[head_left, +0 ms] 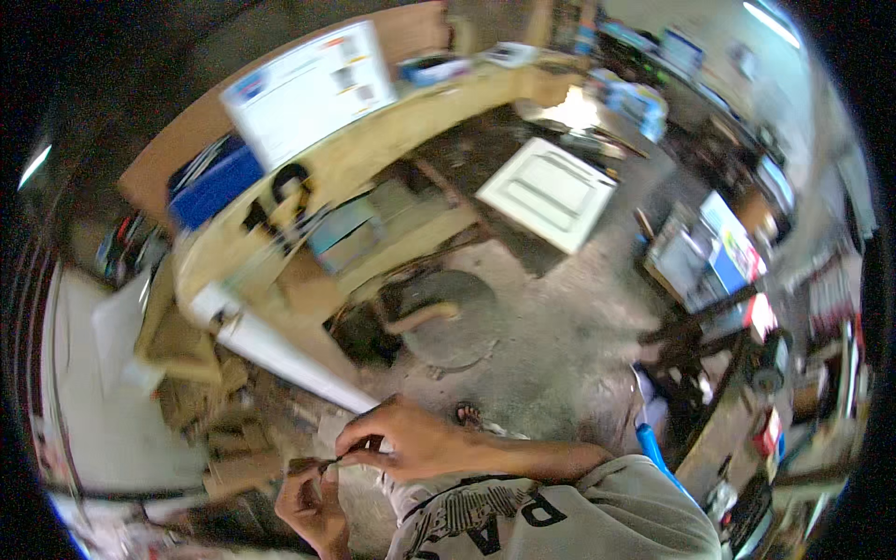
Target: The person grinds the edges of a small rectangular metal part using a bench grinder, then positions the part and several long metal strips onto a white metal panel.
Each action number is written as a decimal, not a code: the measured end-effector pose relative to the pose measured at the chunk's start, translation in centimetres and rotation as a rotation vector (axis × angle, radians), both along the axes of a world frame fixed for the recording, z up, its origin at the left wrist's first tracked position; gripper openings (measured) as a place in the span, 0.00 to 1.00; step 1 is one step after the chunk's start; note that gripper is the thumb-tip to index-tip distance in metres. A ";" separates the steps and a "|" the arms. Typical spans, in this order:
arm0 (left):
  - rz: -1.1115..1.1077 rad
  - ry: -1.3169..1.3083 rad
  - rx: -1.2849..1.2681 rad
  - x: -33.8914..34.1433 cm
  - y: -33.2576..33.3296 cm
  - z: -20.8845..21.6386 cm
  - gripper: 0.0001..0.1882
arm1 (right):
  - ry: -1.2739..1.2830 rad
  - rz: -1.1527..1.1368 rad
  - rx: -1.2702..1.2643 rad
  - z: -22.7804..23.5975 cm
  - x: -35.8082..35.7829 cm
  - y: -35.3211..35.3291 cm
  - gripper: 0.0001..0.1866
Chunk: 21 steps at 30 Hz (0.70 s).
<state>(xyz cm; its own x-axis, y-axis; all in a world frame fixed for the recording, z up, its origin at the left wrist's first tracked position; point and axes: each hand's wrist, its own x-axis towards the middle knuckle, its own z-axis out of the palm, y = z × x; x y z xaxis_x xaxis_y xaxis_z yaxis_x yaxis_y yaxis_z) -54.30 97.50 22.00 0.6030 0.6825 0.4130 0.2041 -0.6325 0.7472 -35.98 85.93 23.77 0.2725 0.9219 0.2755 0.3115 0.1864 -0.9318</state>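
My right hand [403, 439] reaches across to the lower left of the picture, its fingers closed in a pinch. My left hand [313, 507] is raised just beside it, thumb and fingertips also pinched together. Between the two sets of fingertips sits a small, thin dark thing [329, 463], too small and blurred to name; both hands appear to hold it. A long white strip [289, 361] slants from the workbench down to just behind my right hand.
A wooden workbench [411, 112] curves along the far side, with a blue box [215, 184] and a white printed board [313, 91]. A white panel [548, 191] lies beyond the round grey disc [448, 317] on the floor. Cardboard pieces [245, 457] lie at left; a cluttered table [719, 420] stands at right.
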 end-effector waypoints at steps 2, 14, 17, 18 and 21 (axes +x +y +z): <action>-0.228 0.006 -0.024 7.4 -1.4 -0.9 0.14 | 0.009 -0.238 0.021 0.1 4.8 -5.2 0.08; -0.877 0.228 -1.024 42.6 -20.7 -4.2 0.11 | 0.502 -1.325 0.025 -3.9 25.2 -25.4 0.09; -0.926 0.182 -1.011 49.4 -24.2 -8.2 0.11 | 0.641 -1.387 -0.123 -7.1 31.8 -29.3 0.08; -0.808 0.291 -1.232 51.9 -25.7 -7.6 0.11 | 0.582 -1.347 -0.068 -7.9 34.1 -30.6 0.08; -0.811 0.256 -1.053 58.2 -28.6 -11.8 0.11 | 0.571 -1.308 -0.188 -9.4 41.6 -33.3 0.08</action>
